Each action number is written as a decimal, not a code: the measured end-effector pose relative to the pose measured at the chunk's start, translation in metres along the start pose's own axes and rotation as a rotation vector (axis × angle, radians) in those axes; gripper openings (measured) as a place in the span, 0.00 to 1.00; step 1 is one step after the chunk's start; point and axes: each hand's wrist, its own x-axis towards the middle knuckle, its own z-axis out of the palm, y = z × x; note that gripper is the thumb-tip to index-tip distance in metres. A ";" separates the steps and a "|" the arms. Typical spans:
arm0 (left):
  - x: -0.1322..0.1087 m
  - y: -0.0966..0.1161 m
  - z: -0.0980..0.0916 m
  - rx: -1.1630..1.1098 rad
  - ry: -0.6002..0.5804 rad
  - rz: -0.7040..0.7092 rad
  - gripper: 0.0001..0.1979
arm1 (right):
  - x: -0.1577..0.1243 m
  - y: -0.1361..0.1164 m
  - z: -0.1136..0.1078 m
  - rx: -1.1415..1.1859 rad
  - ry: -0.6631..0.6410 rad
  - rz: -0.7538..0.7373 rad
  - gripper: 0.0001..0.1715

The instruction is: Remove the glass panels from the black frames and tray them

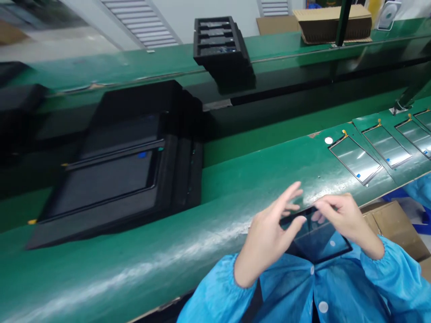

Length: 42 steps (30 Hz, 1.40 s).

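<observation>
A dark-framed glass touch panel (318,240) is held up in front of my chest, tilted, with a small round mark showing near its lower part. My right hand (346,220) pinches its upper edge between thumb and fingers. My left hand (269,235) hovers at the panel's left corner with fingers spread, and its thumb lies close to the edge. Both wrists end in blue gathered sleeves (393,278). Three similar glass panels (386,146) with yellow tabs and blue stickers lie on the green bench to the right.
A long green workbench (111,264) runs past me. A large black tray stack (107,179) sits on it to the left. A smaller black stack (218,42) stands on a farther green shelf (279,49). Cardboard (393,226) lies below the bench at right.
</observation>
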 end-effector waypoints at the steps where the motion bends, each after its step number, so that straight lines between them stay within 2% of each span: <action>1: 0.001 0.001 0.000 0.043 -0.073 0.011 0.32 | 0.001 0.000 0.003 -0.016 -0.024 -0.016 0.17; 3: 0.003 0.000 -0.002 -0.006 -0.180 -0.039 0.27 | 0.004 0.000 0.001 0.000 0.021 -0.043 0.10; 4: 0.003 -0.002 -0.003 -0.077 -0.174 -0.086 0.23 | 0.004 0.001 -0.004 0.005 0.089 -0.056 0.09; 6: 0.001 -0.008 -0.007 -0.243 -0.052 -0.183 0.19 | 0.002 0.006 -0.020 -0.024 0.245 -0.074 0.12; 8: -0.001 -0.013 -0.011 -0.369 0.094 -0.235 0.20 | -0.001 0.016 -0.039 -0.025 0.320 -0.042 0.17; 11: -0.005 -0.019 -0.014 -0.461 0.205 -0.248 0.23 | -0.008 0.030 -0.053 0.188 0.224 0.095 0.28; 13: -0.006 -0.020 -0.014 -0.475 0.226 -0.246 0.24 | -0.013 0.034 -0.049 0.305 0.188 0.135 0.29; 15: -0.006 -0.021 -0.013 -0.446 0.229 -0.226 0.22 | -0.016 0.033 -0.040 0.331 0.229 0.131 0.26; 17: -0.004 -0.021 -0.012 -0.318 0.268 -0.145 0.19 | -0.017 0.029 -0.031 0.310 0.280 0.121 0.21; 20: 0.002 -0.017 -0.013 0.080 0.340 0.119 0.16 | -0.016 0.022 -0.025 0.286 0.286 0.101 0.19; 23: 0.010 -0.009 -0.014 0.392 0.278 0.360 0.14 | -0.016 0.018 -0.023 0.272 0.274 0.074 0.19; 26: 0.017 0.000 -0.015 0.473 0.207 0.450 0.10 | -0.019 0.016 -0.022 0.251 0.264 0.062 0.18; 32: 0.022 0.011 -0.019 0.463 0.017 0.397 0.12 | -0.029 0.010 -0.020 0.110 0.215 -0.027 0.11; 36: 0.026 0.016 -0.025 0.408 -0.106 0.284 0.12 | -0.031 0.007 -0.020 0.084 0.143 -0.069 0.07; 38: 0.028 0.016 -0.029 0.350 -0.084 0.191 0.12 | -0.030 0.006 -0.020 0.117 0.123 -0.077 0.07; 40: 0.028 0.015 -0.032 0.341 0.016 0.123 0.13 | -0.030 0.006 -0.020 0.152 0.116 -0.069 0.06; 42: 0.026 0.014 -0.036 0.388 0.121 0.127 0.14 | -0.029 0.006 -0.020 0.184 0.116 -0.047 0.06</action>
